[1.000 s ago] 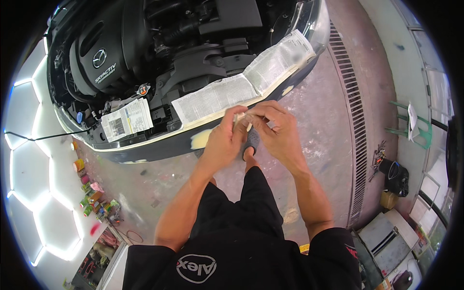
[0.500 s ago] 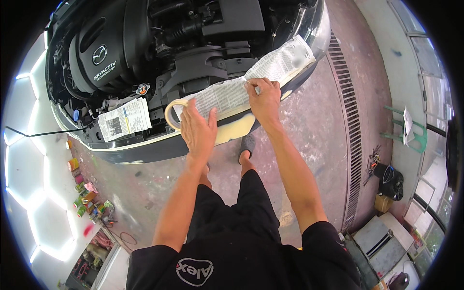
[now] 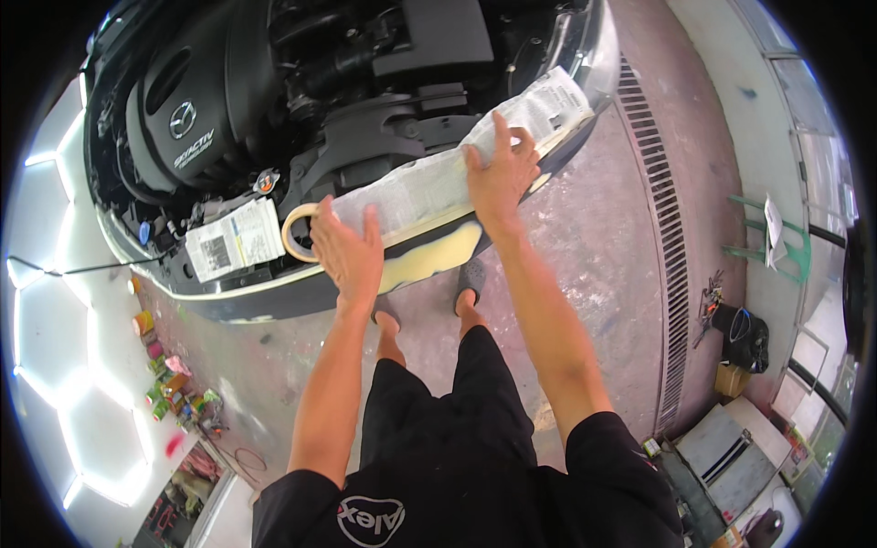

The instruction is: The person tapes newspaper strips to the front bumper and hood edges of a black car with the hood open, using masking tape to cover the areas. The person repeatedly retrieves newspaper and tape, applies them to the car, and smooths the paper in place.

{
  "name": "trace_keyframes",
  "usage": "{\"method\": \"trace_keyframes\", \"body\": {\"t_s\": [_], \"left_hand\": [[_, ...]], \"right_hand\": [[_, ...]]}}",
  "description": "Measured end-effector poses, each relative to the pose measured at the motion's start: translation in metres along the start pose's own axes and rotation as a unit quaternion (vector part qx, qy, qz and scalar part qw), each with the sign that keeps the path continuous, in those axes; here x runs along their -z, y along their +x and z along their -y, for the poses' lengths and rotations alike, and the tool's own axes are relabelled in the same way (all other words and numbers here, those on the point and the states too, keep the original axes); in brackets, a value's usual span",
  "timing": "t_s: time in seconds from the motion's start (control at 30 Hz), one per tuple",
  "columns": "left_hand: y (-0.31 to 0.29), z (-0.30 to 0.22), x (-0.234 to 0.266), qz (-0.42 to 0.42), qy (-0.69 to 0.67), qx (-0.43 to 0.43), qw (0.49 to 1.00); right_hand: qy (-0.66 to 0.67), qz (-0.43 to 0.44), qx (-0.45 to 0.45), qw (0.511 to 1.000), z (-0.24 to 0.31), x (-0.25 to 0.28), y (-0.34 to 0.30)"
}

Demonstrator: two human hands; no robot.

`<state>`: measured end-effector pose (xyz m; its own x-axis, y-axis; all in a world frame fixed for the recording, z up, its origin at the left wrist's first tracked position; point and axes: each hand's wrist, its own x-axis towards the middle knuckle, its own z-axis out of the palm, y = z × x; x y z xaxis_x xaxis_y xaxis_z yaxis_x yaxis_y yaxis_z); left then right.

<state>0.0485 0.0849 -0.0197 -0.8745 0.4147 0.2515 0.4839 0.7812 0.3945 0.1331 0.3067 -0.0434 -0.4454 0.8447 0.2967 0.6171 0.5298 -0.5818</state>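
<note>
A long strip of newspaper (image 3: 406,194) runs along the front edge of the open engine bay, over the car's bumper (image 3: 274,306). At the strip's left end my left hand (image 3: 345,251) has its fingers against a roll of masking tape (image 3: 290,239), which stands on edge; part of the roll is behind the fingers. My right hand (image 3: 504,183) lies over the strip's right part, thumb and index finger spread apart and nothing seen in its grasp. Below the paper, a pale yellow patch (image 3: 429,258) shows on the dark bumper.
A folded newspaper sheet (image 3: 236,239) lies on the engine bay's left front. The black engine cover (image 3: 187,100) is behind it. A floor drain grate (image 3: 660,219) runs at the right, with a green chair (image 3: 793,247) beyond. Cans and bottles (image 3: 169,384) stand at the left.
My left hand and the tape roll have moved left, away from my right hand. The right hand's fingers have gone from pinched together to spread, slightly farther along the paper.
</note>
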Motion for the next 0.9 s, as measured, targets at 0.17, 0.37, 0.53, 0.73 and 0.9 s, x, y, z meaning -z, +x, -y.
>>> {"method": "trace_keyframes", "body": {"t_s": [0.17,0.37,0.53,0.73,0.9], "left_hand": [[-0.01,-0.06,0.034,0.179,-0.342,0.02,0.922],[0.003,-0.141,0.025,0.318,-0.475,0.029,0.82],[0.018,-0.18,-0.011,0.3,-0.439,0.034,0.846],[-0.067,-0.16,0.011,0.143,-0.375,-0.159,0.902],[-0.138,-0.082,0.052,0.142,-0.276,-0.017,0.951]], "right_hand": [[0.346,0.289,-0.038,0.892,0.025,0.076,-0.006],[0.332,0.279,-0.053,0.9,0.01,0.143,0.014],[0.295,0.161,-0.04,0.941,-0.012,0.135,0.064],[0.131,-0.02,-0.001,0.991,-0.132,0.03,0.181],[-0.092,-0.056,0.189,0.976,-0.2,0.002,0.201]]}}
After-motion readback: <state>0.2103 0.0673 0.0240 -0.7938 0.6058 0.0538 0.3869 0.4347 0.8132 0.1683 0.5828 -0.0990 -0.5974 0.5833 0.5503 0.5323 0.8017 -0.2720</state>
